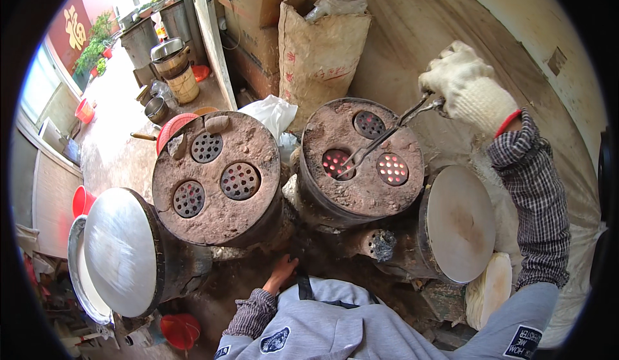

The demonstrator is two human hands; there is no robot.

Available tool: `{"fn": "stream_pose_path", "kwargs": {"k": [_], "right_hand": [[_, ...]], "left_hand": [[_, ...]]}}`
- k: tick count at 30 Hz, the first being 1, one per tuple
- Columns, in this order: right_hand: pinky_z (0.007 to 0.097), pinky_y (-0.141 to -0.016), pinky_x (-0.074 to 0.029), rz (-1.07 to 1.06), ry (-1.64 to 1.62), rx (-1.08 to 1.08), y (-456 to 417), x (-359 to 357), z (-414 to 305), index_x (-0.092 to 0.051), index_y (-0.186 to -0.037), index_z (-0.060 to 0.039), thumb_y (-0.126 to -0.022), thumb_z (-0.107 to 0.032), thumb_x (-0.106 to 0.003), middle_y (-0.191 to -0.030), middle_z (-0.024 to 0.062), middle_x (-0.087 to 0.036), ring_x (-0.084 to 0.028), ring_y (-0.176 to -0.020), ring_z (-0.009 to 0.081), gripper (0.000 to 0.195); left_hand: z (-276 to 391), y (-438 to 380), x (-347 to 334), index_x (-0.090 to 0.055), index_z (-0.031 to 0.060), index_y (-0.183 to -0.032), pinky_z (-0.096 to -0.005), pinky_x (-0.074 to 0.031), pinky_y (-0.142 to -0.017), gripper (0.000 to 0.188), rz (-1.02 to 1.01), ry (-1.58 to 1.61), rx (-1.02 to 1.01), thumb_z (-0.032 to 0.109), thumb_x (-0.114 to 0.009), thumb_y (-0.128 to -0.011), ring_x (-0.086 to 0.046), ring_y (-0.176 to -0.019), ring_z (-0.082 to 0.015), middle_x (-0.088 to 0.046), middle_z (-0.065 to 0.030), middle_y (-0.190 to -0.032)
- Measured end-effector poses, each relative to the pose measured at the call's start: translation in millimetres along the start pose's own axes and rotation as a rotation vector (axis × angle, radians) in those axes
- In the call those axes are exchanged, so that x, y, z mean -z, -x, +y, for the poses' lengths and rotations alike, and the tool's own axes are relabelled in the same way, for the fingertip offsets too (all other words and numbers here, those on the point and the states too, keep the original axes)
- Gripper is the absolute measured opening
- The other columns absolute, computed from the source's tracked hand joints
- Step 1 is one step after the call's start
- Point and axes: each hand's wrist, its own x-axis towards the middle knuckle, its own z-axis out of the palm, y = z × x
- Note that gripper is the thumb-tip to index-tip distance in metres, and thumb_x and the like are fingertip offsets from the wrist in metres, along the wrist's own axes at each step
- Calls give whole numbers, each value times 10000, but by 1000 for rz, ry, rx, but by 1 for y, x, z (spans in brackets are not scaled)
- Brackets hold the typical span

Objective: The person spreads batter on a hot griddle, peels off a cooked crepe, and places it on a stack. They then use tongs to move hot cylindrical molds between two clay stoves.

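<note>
My right hand (469, 86), in a white knitted glove, grips the handles of long metal fire tongs (404, 119). Their tips reach a glowing honeycomb briquette (331, 160) in one hole of the right drum stove (362, 193). A brighter briquette (392, 169) and a darker one (369, 118) fill the other two holes. Three more honeycomb briquettes sit in the left drum stove (217, 224); the front one (189, 195) shows a faint red glow. Low before my body is my bare left hand (283, 274), near a dark strap (303, 282); what its fingers touch is hidden.
Round metal plates (121, 252) (462, 224) stand at either side of the stoves. A pale burnt briquette (372, 244) lies below the right stove. Behind are a woven sack (319, 55) and cardboard boxes (251, 16). A red bucket (180, 330) sits at lower left.
</note>
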Motion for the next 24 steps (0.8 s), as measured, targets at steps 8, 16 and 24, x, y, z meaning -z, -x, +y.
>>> {"fn": "stream_pose_path", "kwargs": {"k": [8,16,24], "right_hand": [[322,-807,-448,134,-69,77,-19,-27,-33,-648,-923,-171,-702,-134,-663,-916,18,-656,-612,-899,182,225],[303,-852,-418,25,-75,-5,13,9,7,-655,-905,-188,-635,-162,-700,-888,-13,-638,-558,-933,181,275],[330,-885,-407,79,-332,-430,116,-46,52,-621,-995,-148,-613,-131,-716,-1000,36,-609,-521,-977,224,394]], "left_hand": [[20,9,8,-422,4,-1194,-306,-432,-455,473,45,11,50,311,-550,-857,-532,-546,-157,-562,-102,-754],[27,0,10,-464,-23,-1092,-312,-432,-471,412,31,33,45,291,-573,-848,-542,-570,-163,-589,-119,-777],[52,4,12,-436,-57,-1192,-301,-452,-558,503,-33,-167,-42,274,-580,-841,-551,-661,-167,-607,-141,-833]]}}
